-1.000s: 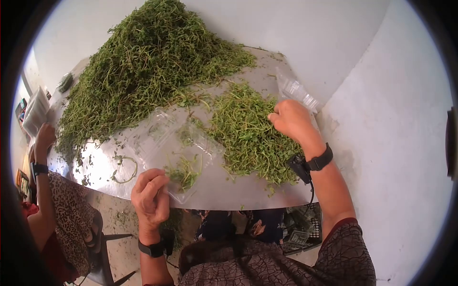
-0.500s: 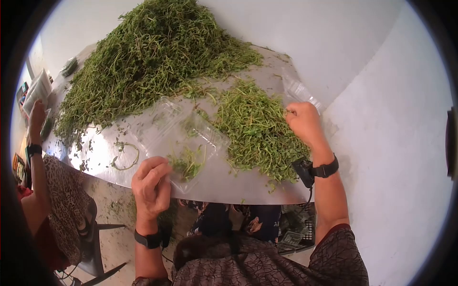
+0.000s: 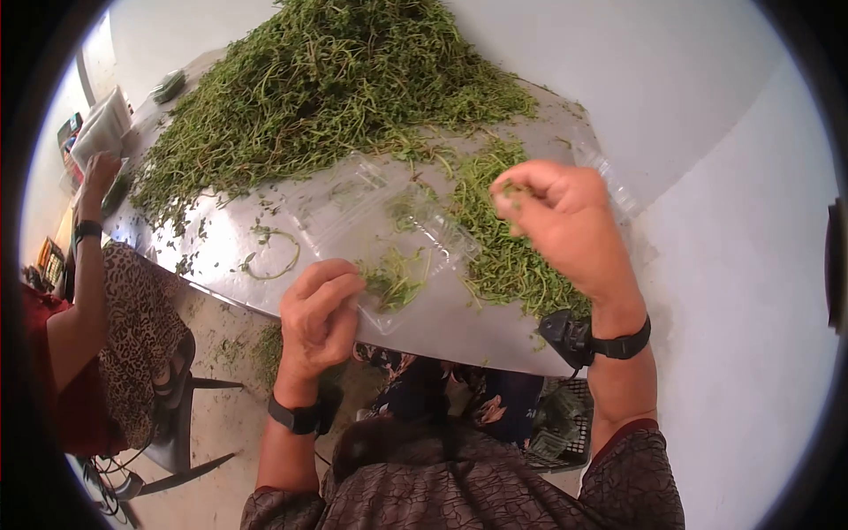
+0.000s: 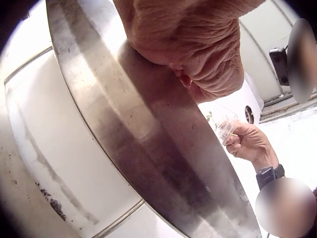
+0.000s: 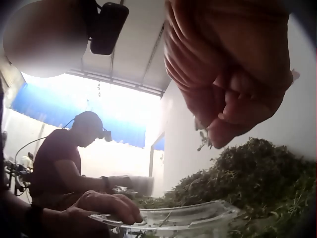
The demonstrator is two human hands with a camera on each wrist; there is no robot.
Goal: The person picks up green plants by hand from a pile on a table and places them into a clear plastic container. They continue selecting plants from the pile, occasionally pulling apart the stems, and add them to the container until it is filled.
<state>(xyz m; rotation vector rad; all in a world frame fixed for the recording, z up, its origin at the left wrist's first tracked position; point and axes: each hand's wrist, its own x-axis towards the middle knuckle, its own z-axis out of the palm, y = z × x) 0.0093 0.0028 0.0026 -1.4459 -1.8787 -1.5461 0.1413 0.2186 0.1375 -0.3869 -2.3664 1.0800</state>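
Note:
My left hand (image 3: 322,314) grips the near left edge of a clear plastic clamshell container (image 3: 389,322), which lies open on the metal table with a few green sprigs (image 3: 393,278) inside. In the right wrist view, the fingers of that hand (image 5: 106,206) curl at the container's rim (image 5: 218,208). My right hand (image 3: 565,221) is raised over the small heap of picked greens (image 3: 495,238), pinching a small leafy sprig (image 5: 203,141) between thumb and fingertips. The left wrist view mostly shows the table's underside or edge and my left palm.
A large mound of leafy greens (image 3: 336,97) covers the back of the table (image 3: 433,331). Another clear container (image 3: 609,181) lies by the wall at right. To the left, another person's arm (image 3: 87,199) reaches toward stacked containers (image 3: 102,128). A black crate (image 3: 561,424) stands below the table.
My right hand has lifted from the right side of the small heap and moved left above it, with a sprig in the fingers. My left hand stays at the container; the head view has shifted.

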